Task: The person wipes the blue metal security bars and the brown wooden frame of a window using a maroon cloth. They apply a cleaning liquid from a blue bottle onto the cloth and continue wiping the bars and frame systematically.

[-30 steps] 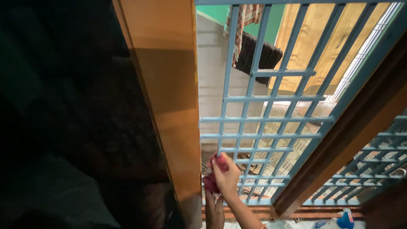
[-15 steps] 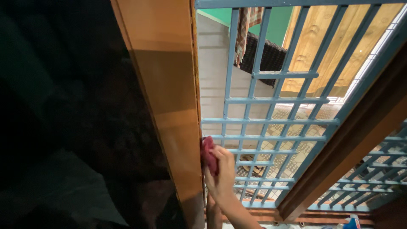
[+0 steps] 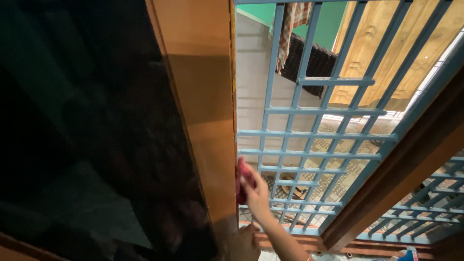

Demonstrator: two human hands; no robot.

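My right hand (image 3: 254, 192) pinches a red cloth (image 3: 241, 181) vs. the wooden frame's (image 3: 205, 96) edge, beside the blue grille (image 3: 314, 133); left hand (image 3: 243, 241) low at the frame's base, grip unclear to me.

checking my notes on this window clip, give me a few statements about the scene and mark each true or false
1. The right hand presses a red cloth against the edge of the orange wooden frame. True.
2. The window grille is painted white. False: its bars are light blue.
3. The left hand is low in the view, beside the foot of the wooden frame. True.
4. The left hand holds the red cloth. False: the cloth is in the right hand.
5. A checked cloth hangs outside, beyond the grille. True.
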